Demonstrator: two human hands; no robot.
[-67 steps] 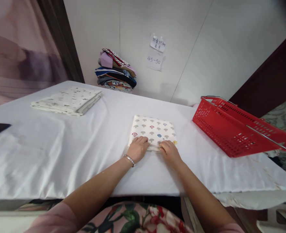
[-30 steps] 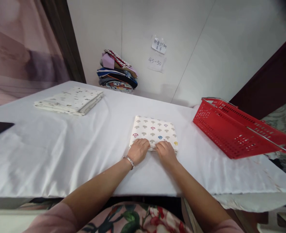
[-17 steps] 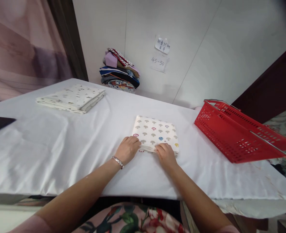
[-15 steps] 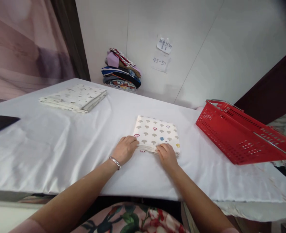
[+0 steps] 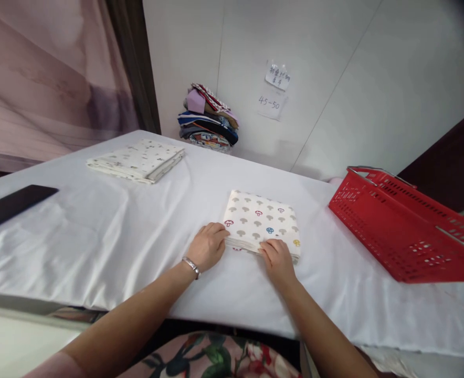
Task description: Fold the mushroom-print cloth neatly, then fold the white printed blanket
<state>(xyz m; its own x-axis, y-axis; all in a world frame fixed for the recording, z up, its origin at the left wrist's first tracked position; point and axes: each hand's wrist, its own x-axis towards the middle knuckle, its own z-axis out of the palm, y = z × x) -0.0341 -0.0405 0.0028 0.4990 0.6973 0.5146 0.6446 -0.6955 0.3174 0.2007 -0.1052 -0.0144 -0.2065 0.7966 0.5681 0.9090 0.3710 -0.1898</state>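
Observation:
A folded white cloth [image 5: 261, 218] printed with grey mushrooms, and a few red, blue and yellow ones, lies flat before me. At its left front corner, my left hand [image 5: 208, 245], a silver bracelet on the wrist, has its fingers closed on the edge. My right hand [image 5: 278, 261] pinches the front edge right of the middle, fingertips on top and thumb at the layered side. Several layers show along that edge between the hands. How far each thumb reaches under the cloth is hidden.
A larger folded white cloth with small dark prints [image 5: 139, 160] lies at the back left of the white-covered table [image 5: 145, 220]. A black flat phone-like object [image 5: 17, 206] is at far left. The red basket [image 5: 397, 231] stands right. Folded fabrics [image 5: 208, 118] are stacked beyond the table.
The whole view has shifted, so things appear farther right. Both hands stay at the front edge of the mushroom-print cloth, which lies much as before.

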